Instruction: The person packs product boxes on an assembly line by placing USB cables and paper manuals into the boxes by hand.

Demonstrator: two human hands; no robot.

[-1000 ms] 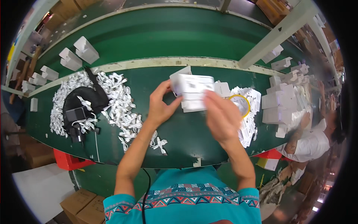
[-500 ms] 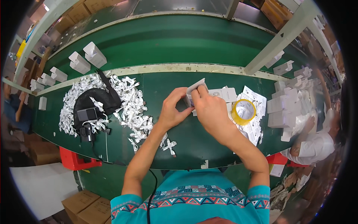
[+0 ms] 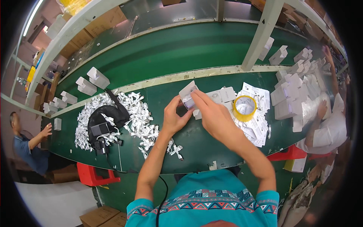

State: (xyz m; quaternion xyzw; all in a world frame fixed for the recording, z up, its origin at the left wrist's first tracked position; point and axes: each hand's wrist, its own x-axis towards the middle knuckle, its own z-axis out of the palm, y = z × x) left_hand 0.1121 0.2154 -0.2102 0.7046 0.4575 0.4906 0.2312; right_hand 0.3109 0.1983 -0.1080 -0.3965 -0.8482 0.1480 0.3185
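A small white box (image 3: 186, 92) with its flap raised is gripped in my left hand (image 3: 174, 118), thumb and fingers around its sides. At the box's open end are the fingers of my right hand (image 3: 213, 115), pressed together; whatever is between them is hidden. Just beyond that hand lies another white carton (image 3: 226, 94) with printed panels. To the right, a yellow tape roll (image 3: 236, 114) rests on a spread of printed leaflets (image 3: 257, 130). Bundled white cables (image 3: 141, 119) are heaped to the left of my left hand.
A black bag (image 3: 100, 118) and a black device (image 3: 100, 129) lie among the cables. White boxes (image 3: 98, 78) line the back left; more boxes (image 3: 285, 104) crowd the right, beside a co-worker's white sleeve (image 3: 328, 134). Another person (image 3: 32, 151) is at far left. A shelf post (image 3: 261, 38) rises behind.
The view has shifted slightly. My right fingers have straightened at the box opening, while my left hand keeps holding the box. The person at far left now shows more, with an arm stretched out.
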